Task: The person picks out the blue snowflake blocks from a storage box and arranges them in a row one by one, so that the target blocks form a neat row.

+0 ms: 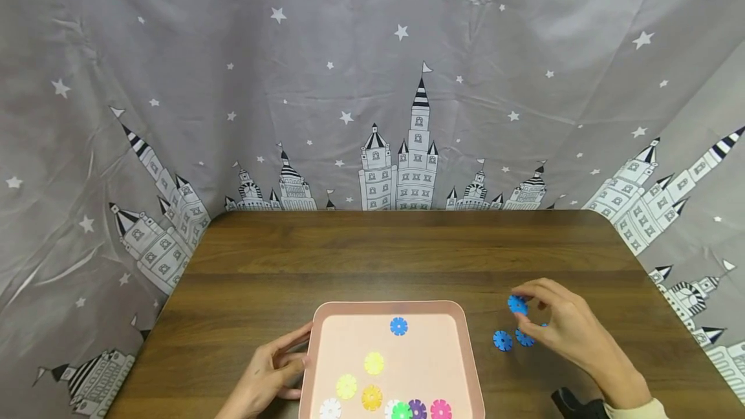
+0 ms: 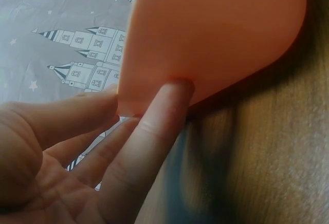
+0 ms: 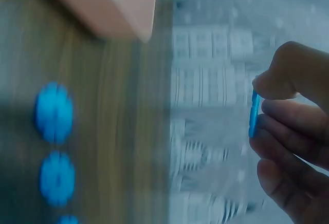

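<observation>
A pink tray lies on the table, its lower edge cut off by the frame. My left hand rests against its left side, with extended fingers touching the outer wall and rim. Inside the tray are a blue notched disc near the far edge and several yellow, orange, white, green, purple and pink ones lower down. To the right of the tray, my right hand pinches another blue notched disc between thumb and fingers, raised above the tabletop. Below it lie more blue discs, some partly hidden by the hand.
The wooden table extends behind the tray to a grey curtain printed with castles and stars. A black strap sits at the right wrist, beside a pale sleeve.
</observation>
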`<state>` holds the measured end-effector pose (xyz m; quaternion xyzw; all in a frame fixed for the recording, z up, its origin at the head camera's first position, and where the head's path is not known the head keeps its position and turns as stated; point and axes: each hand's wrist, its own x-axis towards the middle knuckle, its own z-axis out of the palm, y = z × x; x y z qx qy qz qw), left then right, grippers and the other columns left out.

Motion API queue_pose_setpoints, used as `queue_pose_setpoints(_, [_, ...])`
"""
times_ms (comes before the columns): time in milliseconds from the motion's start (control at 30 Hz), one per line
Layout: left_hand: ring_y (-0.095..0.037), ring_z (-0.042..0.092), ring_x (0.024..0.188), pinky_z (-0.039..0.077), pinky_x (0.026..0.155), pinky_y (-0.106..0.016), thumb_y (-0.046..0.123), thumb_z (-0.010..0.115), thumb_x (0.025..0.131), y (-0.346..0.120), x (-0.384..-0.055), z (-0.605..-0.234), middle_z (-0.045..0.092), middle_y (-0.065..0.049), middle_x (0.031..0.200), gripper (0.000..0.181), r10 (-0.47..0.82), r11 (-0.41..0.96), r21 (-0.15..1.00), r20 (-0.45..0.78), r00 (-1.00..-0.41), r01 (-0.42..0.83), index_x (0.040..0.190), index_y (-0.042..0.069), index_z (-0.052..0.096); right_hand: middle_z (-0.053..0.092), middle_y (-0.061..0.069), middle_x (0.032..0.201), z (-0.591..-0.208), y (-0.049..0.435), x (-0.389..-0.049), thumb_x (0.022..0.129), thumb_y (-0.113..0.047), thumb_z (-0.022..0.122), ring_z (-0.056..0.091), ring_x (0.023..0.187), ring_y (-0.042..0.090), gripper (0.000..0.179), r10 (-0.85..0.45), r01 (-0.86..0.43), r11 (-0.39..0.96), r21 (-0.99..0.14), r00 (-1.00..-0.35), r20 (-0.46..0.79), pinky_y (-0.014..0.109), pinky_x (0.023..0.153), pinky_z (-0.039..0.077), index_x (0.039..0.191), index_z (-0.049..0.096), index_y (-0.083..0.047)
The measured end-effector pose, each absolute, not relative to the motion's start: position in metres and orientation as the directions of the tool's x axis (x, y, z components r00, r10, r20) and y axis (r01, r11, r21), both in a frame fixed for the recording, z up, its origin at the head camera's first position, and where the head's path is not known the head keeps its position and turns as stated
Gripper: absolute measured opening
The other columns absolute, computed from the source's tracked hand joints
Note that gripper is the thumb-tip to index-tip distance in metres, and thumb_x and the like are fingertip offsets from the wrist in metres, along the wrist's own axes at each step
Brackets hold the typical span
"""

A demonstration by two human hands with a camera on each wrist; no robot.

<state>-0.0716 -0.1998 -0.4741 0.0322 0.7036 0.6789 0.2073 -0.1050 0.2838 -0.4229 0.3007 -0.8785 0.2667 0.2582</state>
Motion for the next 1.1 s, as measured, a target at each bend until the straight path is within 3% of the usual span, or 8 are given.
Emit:
queue_pose_setpoints(67, [-0.035,0.059,0.116,0.06,0.064,-0.049,0.007,0.062,0.097,-0.2,-0.072,-0.475,0.022,-0.03,0.155,0.063,0.333,0.069,0.971,-0.24,-0.912,-0.23,0.15,-0.004,0.031,0.067,-0.003,0.092,-0.426,0.299,-0.105,0.058,0.0,0.081,0.053,0.069,0.006,0.042,-0.343,-0.612,0.728,-0.31,-0.716,0.608,0.011,0.058,0.043,0.097,0.072,-0.009])
queue_pose_setpoints(200, [-0.034,0.059,0.116,0.06,0.065,-0.05,0.006,0.061,0.097,-0.201,-0.071,-0.476,0.02,-0.031,0.155,0.063,0.346,0.062,0.973,-0.229,-0.91,-0.222,0.15,-0.005,0.03,0.066,-0.003,0.085,-0.438,0.329,-0.104,0.054,0.002,0.085,0.055,0.067,0.005,0.043,-0.263,-0.504,0.805,-0.312,-0.775,0.574,0.009,0.056,0.042,0.093,0.072,-0.008])
queue_pose_setpoints(467, [-0.035,0.059,0.116,0.06,0.065,-0.051,0.007,0.061,0.097,-0.201,-0.07,-0.476,0.019,-0.031,0.155,0.063,0.341,0.059,0.973,-0.232,-0.911,-0.225,0.15,-0.004,0.029,0.066,-0.001,0.082,-0.474,0.369,-0.096,0.06,-0.003,0.088,0.055,0.066,0.0,0.033,-0.156,-0.315,0.89,-0.331,-0.89,0.428,0.022,0.049,0.044,0.089,0.072,-0.005])
queue_pose_setpoints(633, [-0.033,0.059,0.116,0.06,0.065,-0.05,0.008,0.061,0.098,-0.201,-0.071,-0.476,0.02,-0.032,0.155,0.063,0.342,0.067,0.974,-0.226,-0.912,-0.216,0.15,-0.004,0.029,0.066,0.0,0.082,-0.493,0.379,-0.093,0.059,-0.004,0.088,0.053,0.065,-0.001,0.03,-0.122,-0.282,0.898,-0.338,-0.897,0.425,0.026,0.051,0.046,0.085,0.072,-0.007])
queue_pose_setpoints(833, [-0.035,0.059,0.116,0.06,0.065,-0.05,0.008,0.061,0.098,-0.201,-0.071,-0.476,0.019,-0.033,0.154,0.063,0.354,0.076,0.977,-0.215,-0.91,-0.201,0.15,-0.005,0.029,0.067,0.001,0.083,-0.502,0.381,-0.091,0.06,-0.006,0.088,0.058,0.069,0.007,0.029,-0.11,-0.249,0.912,-0.327,-0.915,0.389,0.035,0.055,0.051,0.085,0.073,-0.007])
queue_pose_setpoints(1100, [-0.037,0.059,0.116,0.06,0.065,-0.05,0.008,0.061,0.097,-0.201,-0.072,-0.476,0.019,-0.033,0.154,0.064,0.353,0.078,0.977,-0.213,-0.911,-0.198,0.15,-0.005,0.029,0.065,0.0,0.082,-0.505,0.379,-0.092,0.059,-0.006,0.088,0.058,0.068,0.01,0.029,-0.135,-0.276,0.914,-0.298,-0.899,0.417,0.036,0.056,0.051,0.084,0.073,-0.006])
